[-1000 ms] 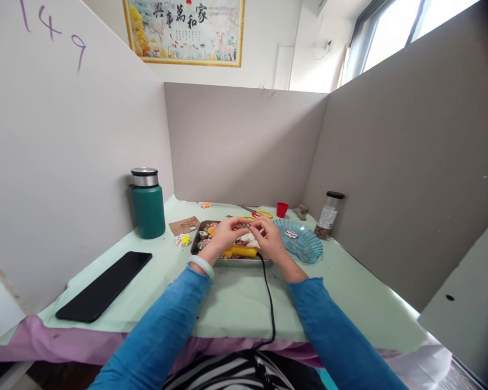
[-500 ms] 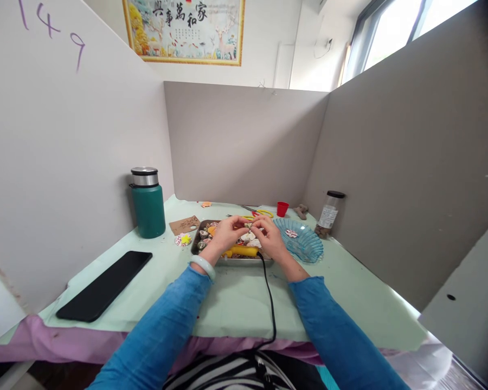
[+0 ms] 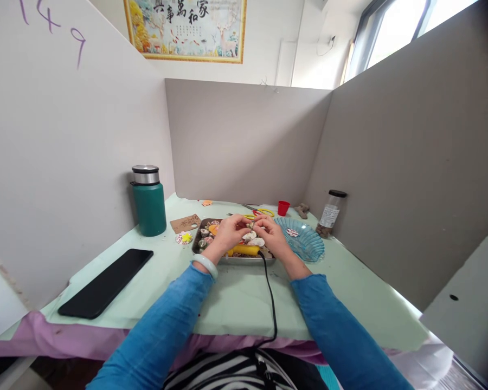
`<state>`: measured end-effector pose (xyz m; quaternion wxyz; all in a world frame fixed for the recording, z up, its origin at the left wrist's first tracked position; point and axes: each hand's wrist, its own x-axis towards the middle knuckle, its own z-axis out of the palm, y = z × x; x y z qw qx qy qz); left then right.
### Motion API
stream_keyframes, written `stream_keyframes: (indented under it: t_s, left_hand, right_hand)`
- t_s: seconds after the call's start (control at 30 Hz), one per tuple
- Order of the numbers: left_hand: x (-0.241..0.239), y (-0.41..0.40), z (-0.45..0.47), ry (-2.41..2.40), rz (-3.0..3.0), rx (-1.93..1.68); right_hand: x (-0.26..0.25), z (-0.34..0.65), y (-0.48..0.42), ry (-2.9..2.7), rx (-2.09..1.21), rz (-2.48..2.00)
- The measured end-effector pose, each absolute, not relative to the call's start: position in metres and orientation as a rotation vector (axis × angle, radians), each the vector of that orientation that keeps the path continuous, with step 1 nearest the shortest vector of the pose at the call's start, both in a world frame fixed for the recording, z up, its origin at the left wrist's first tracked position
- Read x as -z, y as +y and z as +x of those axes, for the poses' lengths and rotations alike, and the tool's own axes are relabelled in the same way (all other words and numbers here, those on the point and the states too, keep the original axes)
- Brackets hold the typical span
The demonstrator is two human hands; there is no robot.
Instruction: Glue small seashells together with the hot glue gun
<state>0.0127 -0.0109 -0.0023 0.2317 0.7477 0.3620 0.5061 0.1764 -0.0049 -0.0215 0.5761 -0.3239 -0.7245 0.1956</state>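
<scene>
Both hands meet over a metal tray (image 3: 196,242) filled with several small shells and trinkets. My left hand (image 3: 228,234) and my right hand (image 3: 272,236) pinch a small pale piece (image 3: 251,225) between their fingertips above the tray. A yellow glue gun (image 3: 246,250) lies along the tray's near edge, and its black cord (image 3: 270,295) runs toward me. A pale bangle (image 3: 205,265) circles my left wrist.
A green flask (image 3: 148,201) stands at the left, a black phone (image 3: 106,282) lies near the front left. A blue glass dish (image 3: 305,240) sits right of the tray, with a red cup (image 3: 283,208), scissors (image 3: 260,211) and a clear jar (image 3: 330,214) behind. Grey partitions enclose the table.
The hands stay together over the tray, shifted slightly; the view tilted a little. The small piece is still pinched between the fingers.
</scene>
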Motion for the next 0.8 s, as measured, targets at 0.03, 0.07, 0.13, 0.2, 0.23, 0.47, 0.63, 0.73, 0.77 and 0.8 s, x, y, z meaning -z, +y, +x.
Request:
stream_keyframes:
  t_s: [0.03, 0.07, 0.13, 0.2, 0.23, 0.47, 0.63, 0.73, 0.77, 0.8]
  left_hand:
    - [0.002, -0.012, 0.013, 1.008, 2.083, -1.395]
    - [0.002, -0.012, 0.013, 1.020, 2.114, -1.397]
    - [0.002, -0.012, 0.012, 1.036, 2.169, -1.401]
    - [0.003, -0.011, 0.012, 1.043, 2.178, -1.398]
    - [0.003, -0.009, 0.012, 1.042, 2.154, -1.395]
    - [0.005, -0.002, 0.011, 0.938, 1.706, -1.391]
    - [0.000, -0.007, 0.011, 0.932, 1.690, -1.311]
    - [0.000, -0.009, 0.011, 0.957, 1.815, -1.269]
    - [0.000, -0.010, 0.011, 0.963, 1.838, -1.258]
    - [0.001, -0.009, 0.011, 0.968, 1.851, -1.246]
  right_hand:
    - [0.021, 0.177, -0.005, -1.697, -0.465, -0.759]
    - [0.021, 0.177, -0.005, -1.701, -0.473, -0.758]
    - [0.022, 0.178, -0.005, -1.714, -0.487, -0.757]
    - [0.022, 0.178, -0.004, -1.728, -0.492, -0.760]
    - [0.022, 0.178, -0.004, -1.730, -0.490, -0.764]
    - [0.023, 0.175, -0.002, -1.638, -0.393, -0.806]
    - [0.021, 0.174, -0.006, -1.643, -0.324, -0.755]
    - [0.021, 0.173, -0.007, -1.673, -0.306, -0.745]
    - [0.021, 0.173, -0.007, -1.680, -0.302, -0.751]
    - [0.022, 0.173, -0.007, -1.685, -0.300, -0.760]
